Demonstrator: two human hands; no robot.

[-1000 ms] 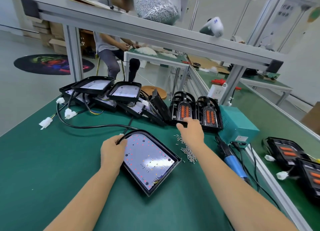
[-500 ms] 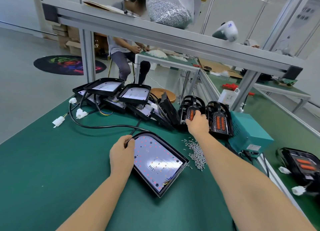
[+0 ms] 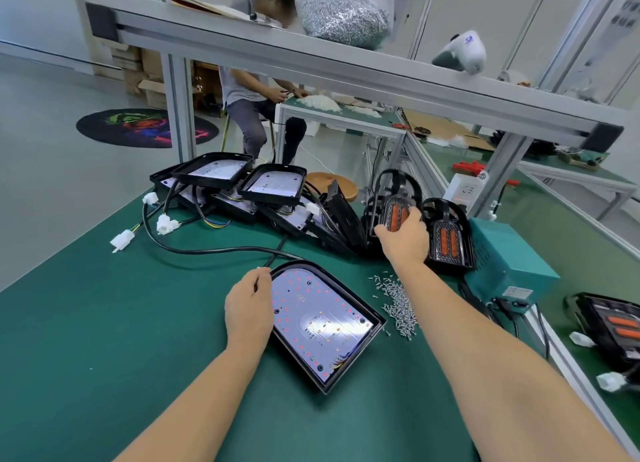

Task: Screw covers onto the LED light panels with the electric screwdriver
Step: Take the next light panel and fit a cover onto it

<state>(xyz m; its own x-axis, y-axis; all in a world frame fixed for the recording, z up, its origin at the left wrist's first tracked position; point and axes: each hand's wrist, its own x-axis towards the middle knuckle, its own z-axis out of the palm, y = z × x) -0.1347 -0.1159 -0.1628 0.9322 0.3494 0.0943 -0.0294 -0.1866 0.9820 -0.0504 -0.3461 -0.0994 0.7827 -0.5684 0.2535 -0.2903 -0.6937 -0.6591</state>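
Gripping a cover, the right hand lifts it; left hand seemingly clasps the panel edge

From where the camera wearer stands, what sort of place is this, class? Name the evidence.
Most likely a light-assembly workshop or factory line. A stack of open LED panels sits on the green bench, beside loose screws, and a second worker sits at another bench.

Matt green mat covers the bench; glossy white LED board sits in black, seemingly plastic housing. Loose metal screws glint beside brushed aluminium framing.
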